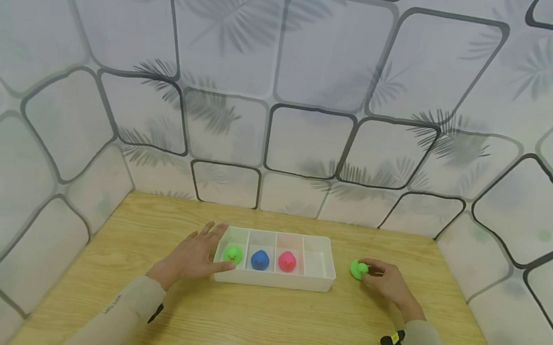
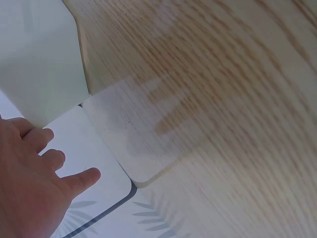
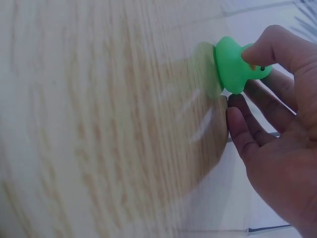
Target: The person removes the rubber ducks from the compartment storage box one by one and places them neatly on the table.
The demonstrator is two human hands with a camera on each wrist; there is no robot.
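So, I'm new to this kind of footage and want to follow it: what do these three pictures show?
There is no machine here, just a person working bare-handed. The wide picture comes from a camera worn on the head; the other two, from cameras on the left and right wrists. On the wooden table sits a white tray with four compartments. From left to right, the first three hold a green duck, a blue duck and a pink duck. The left hand rests at the tray's left end. The right hand pinches a second green duck, to the right of the tray.
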